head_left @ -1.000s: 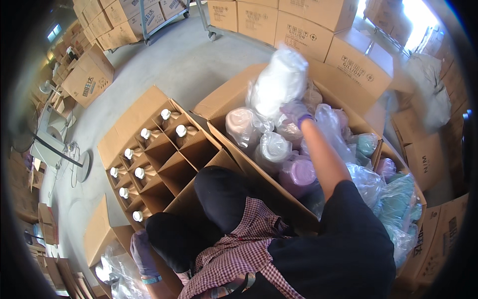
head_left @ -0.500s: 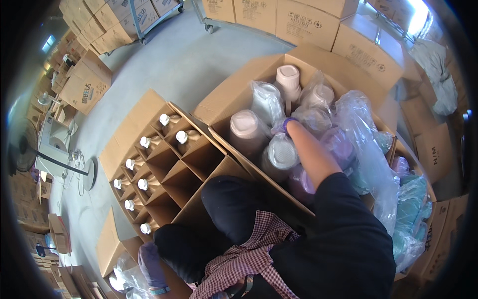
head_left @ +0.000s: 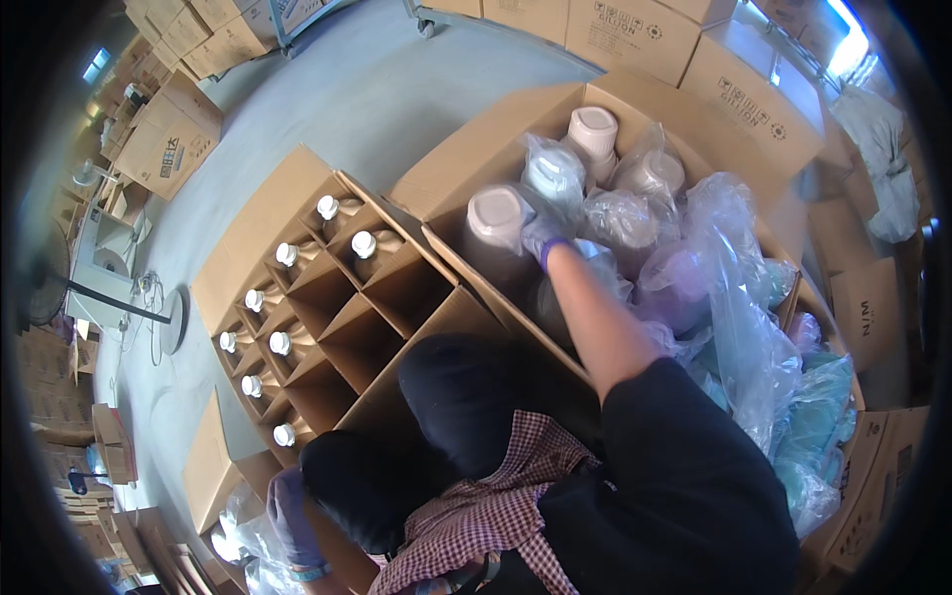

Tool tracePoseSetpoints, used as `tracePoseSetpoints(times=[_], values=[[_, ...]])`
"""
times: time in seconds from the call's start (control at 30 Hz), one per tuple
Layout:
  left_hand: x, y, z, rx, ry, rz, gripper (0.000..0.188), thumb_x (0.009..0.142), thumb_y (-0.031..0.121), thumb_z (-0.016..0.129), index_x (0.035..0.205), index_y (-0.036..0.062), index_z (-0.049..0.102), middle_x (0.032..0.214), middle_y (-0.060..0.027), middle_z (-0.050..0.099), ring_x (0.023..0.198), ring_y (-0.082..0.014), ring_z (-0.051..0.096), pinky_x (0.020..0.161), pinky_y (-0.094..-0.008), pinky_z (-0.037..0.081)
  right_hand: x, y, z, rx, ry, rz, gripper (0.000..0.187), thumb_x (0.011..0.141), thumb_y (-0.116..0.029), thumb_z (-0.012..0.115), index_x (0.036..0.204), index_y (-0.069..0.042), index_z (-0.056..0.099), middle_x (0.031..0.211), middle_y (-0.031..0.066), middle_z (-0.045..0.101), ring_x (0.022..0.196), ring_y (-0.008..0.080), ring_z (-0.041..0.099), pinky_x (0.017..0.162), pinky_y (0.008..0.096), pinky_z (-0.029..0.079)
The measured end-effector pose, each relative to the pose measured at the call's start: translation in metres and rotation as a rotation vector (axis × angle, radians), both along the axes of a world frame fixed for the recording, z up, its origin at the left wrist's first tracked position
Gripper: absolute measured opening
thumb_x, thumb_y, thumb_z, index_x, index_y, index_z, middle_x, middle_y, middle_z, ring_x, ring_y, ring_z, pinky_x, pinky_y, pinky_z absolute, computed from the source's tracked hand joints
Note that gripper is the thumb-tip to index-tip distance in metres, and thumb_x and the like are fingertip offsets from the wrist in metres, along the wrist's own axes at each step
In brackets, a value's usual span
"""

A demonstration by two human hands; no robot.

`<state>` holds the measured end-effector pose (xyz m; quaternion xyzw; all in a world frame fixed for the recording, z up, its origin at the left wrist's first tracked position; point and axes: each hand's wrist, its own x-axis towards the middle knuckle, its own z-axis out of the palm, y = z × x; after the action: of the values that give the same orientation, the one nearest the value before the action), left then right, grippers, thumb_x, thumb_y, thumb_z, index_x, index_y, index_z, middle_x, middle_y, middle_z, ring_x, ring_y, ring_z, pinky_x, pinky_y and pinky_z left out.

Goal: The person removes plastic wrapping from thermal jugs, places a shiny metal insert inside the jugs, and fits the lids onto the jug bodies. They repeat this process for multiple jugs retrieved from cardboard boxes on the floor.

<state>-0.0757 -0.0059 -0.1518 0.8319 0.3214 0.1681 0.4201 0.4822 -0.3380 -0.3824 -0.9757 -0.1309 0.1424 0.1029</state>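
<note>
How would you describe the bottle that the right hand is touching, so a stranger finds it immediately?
Find the large open cardboard box full of plastic-wrapped bottles. At its near-left edge stands a pale pink bottle, its flat base upward. Unlike its neighbours, it looks unwrapped, and the gloved right hand touches it.

We see a brown cardboard box with a divider grid (head_left: 327,327) on the grey concrete floor (head_left: 397,99), white-capped bottles (head_left: 365,244) standing in several of its cells. Stacked sealed cardboard cartons (head_left: 635,30) line the far side, and a black standing fan (head_left: 50,288) is at the left.
</note>
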Motion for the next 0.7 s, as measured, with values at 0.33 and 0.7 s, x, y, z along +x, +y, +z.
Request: tracePoseSetpoints(times=[0.33,0.7], values=[[-0.041,0.0,-0.035,-0.362,-0.185,0.156,0.044,0.109,0.036,0.044,0.116,-0.0015,0.067,0.113,-0.0091,0.069,0.104,-0.0167,0.062,0.095,-0.031,0.048,-0.029,0.014,0.095,-0.238,0.342,0.103,0.04,0.081,-0.03,0.065,0.11,-0.003,0.075,0.114,0.0194,0.074,0.104,0.0301,0.071,0.093,0.0385,0.054],[0.025,-0.024,0.02,-0.52,-0.372,-0.1,0.036,0.106,0.034,0.054,0.108,0.0002,0.067,0.106,-0.0088,0.068,0.099,-0.0177,0.065,0.093,-0.0288,0.05,-0.188,-0.092,0.307,0.63,-0.692,0.476,0.046,0.082,-0.02,0.074,0.122,0.001,0.067,0.107,0.0125,0.07,0.096,0.0219,0.067,0.084,0.0375,0.054]])
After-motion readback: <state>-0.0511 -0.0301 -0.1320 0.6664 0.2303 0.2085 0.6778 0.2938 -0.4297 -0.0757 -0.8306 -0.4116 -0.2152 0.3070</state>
